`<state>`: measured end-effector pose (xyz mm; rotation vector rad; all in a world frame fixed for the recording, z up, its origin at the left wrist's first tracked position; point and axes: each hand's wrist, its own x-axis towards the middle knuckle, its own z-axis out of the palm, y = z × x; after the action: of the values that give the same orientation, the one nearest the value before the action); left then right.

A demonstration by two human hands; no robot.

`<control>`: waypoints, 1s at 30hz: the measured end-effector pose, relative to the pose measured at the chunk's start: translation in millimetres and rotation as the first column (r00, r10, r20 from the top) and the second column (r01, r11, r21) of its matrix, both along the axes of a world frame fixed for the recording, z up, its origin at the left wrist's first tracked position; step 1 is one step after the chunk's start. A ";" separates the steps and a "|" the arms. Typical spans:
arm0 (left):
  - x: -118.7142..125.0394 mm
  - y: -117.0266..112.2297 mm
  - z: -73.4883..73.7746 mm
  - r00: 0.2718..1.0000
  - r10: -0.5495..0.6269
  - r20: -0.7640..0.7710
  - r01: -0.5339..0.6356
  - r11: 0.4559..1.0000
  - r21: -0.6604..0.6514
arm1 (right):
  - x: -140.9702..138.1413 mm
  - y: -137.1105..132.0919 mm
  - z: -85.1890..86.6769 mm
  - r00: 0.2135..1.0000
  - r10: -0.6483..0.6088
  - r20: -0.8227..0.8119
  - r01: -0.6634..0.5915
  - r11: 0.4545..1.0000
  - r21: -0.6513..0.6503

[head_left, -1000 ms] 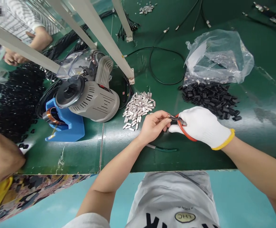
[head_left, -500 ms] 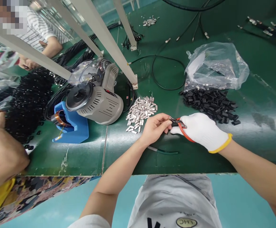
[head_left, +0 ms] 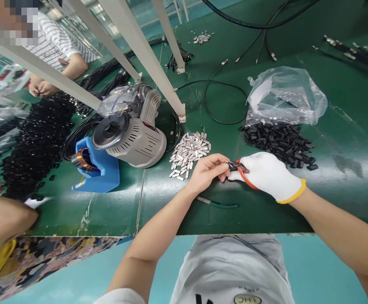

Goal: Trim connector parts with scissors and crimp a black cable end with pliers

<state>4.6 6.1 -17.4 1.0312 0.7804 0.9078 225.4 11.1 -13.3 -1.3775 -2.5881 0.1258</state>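
My right hand [head_left: 268, 174], in a white glove with a yellow cuff, is closed round red-handled pliers [head_left: 242, 172]. The dark jaws point left and meet the fingertips of my bare left hand [head_left: 207, 170]. That hand pinches a small piece at the jaws, mostly hidden by the fingers; I cannot make out its kind. Left of my left hand lies a heap of small silver metal connector shells [head_left: 188, 152]. Beyond my right hand is a pile of small black plastic pieces [head_left: 280, 143]. A green-handled tool [head_left: 223, 205] rests on the table just below my hands.
A grey machine [head_left: 136, 141] and a blue tape dispenser [head_left: 108, 169] stand to the left, beside white metal posts [head_left: 146, 55]. A clear plastic bag [head_left: 288, 93] lies behind the black pieces. Black cables [head_left: 206, 99] cross the table. Co-workers sit at the left by a black heap [head_left: 41, 139].
The camera view has shifted slightly, so the table's things appear a little lower. My hands keep nearly the same pose, with the plier jaws still at my left fingertips.
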 end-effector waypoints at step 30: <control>-9.2 -4.0 21.9 0.947 0.069 -0.314 0.023 0.959 0.282 | 0.2 5.2 5.2 0.975 -0.032 -0.218 -0.050 0.931 -0.362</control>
<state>-4.6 2.2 4.4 1.4495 0.9531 0.8995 225.7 16.3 -8.1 -1.3697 -2.4644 0.7552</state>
